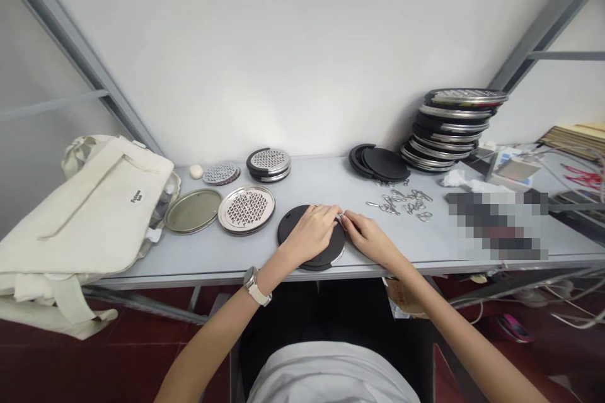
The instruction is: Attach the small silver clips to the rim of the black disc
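A black round plastic holder (289, 220) lies near the table's front edge, a strip of silver rim showing at its lower right. Across its top rests my left hand (314, 227), fingers bent and closed at the holder's right edge. My right hand (363, 233) pinches from the right at that same edge, thumb and forefinger together. Between the fingertips of both hands shows a small pale, shiny bit (338, 217), too covered to name. To the right lie loose, thin metal wire clips (401, 203).
Left of the holder are perforated grater discs (246, 209) and a plain round metal plate (193, 211). A tall stack of round graters (447, 132) leans at the back right, beside black holders (385, 164). A cream bag (89, 208) covers the left end.
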A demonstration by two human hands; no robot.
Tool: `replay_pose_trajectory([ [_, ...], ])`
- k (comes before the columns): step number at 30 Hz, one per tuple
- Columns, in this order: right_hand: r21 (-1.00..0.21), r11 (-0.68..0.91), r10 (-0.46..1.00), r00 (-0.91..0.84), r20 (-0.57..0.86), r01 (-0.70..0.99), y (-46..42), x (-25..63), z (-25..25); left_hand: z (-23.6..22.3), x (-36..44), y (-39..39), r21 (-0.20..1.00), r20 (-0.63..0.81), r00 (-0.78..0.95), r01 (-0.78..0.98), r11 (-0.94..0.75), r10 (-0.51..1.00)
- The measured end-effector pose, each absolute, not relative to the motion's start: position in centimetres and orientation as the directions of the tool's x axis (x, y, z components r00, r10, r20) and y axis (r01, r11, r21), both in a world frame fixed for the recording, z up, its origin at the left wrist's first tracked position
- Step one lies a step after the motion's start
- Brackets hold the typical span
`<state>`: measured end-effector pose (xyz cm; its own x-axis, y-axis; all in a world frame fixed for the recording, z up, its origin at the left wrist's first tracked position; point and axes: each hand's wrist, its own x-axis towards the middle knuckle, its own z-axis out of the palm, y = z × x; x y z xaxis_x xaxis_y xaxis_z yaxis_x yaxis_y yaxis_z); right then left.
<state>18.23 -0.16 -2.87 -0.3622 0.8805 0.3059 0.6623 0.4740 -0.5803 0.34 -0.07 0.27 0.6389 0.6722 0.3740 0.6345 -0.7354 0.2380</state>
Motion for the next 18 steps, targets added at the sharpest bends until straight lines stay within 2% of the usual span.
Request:
replay_pose_trajectory([
  [10,-0.639,0.455,0.890,-0.347,0.296,0.620,-0.28,18.41,-2.37,-0.15,0.38,-0.02,0.321,0.373,0.645,0.584,-0.745,0.667],
  [18,-0.672,0.436,0.899,-0.320,0.298,0.598,-0.37,18.33,-2.29,0.01,0.41,-0.10,0.343,0.373,0.645,0.573,-0.745,0.668],
])
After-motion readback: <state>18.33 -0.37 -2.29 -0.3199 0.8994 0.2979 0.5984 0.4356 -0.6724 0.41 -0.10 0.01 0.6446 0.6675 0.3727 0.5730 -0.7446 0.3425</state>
